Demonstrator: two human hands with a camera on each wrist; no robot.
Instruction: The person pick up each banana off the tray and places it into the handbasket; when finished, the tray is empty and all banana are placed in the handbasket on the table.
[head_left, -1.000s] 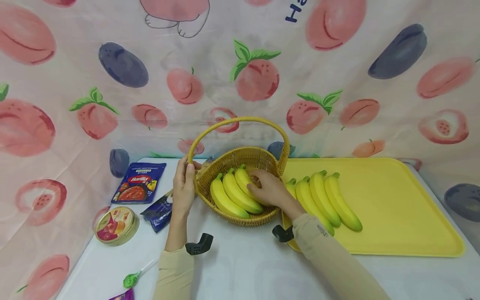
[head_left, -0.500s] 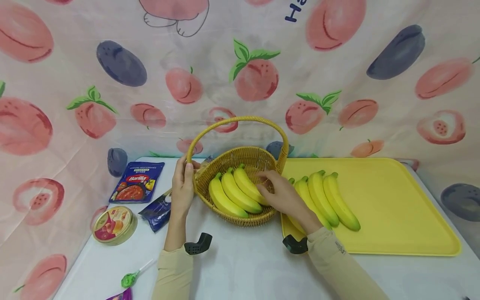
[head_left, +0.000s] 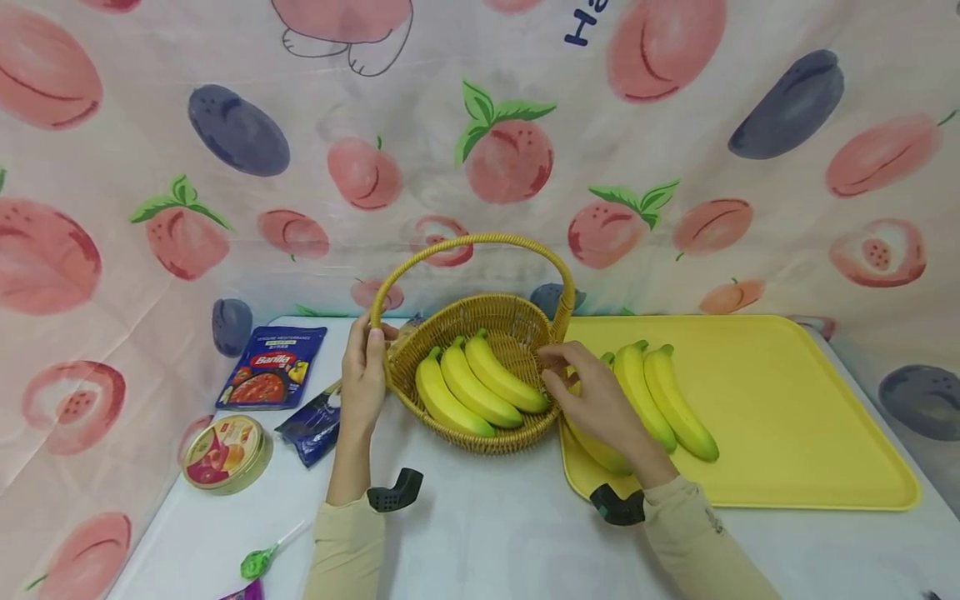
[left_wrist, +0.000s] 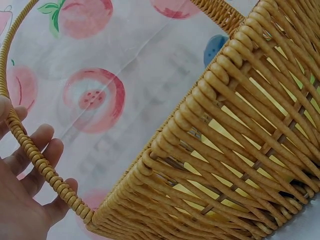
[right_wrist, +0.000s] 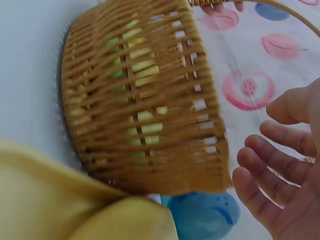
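A wicker basket [head_left: 468, 442] with a tall arched handle [head_left: 480, 239] stands mid-table, with three bananas [head_left: 480, 387] lying side by side inside its left part. My left hand [head_left: 363, 379] grips the handle near its left foot; in the left wrist view its fingers [left_wrist: 42, 160] curl round the woven rod. Over the basket's right rim hovers my right hand [head_left: 596, 400], holding nothing, its fingers loosely bent in the right wrist view. Below and beside it, several more bananas [head_left: 678, 404] lie on the yellow tray [head_left: 795, 417], one partly hidden by that hand.
Left of the basket lie a blue Barilla pouch [head_left: 273, 367], a dark blue packet [head_left: 311, 429] and a round tin [head_left: 227, 454]. A green lollipop [head_left: 257, 564] and a purple wrapper [head_left: 246, 592] are nearer the front. A fruit-print cloth [head_left: 420, 125] hangs behind.
My right hand has let go of the rightmost banana in the basket and drawn back right, toward the tray. That banana has settled lower right. My left hand stays on the handle.
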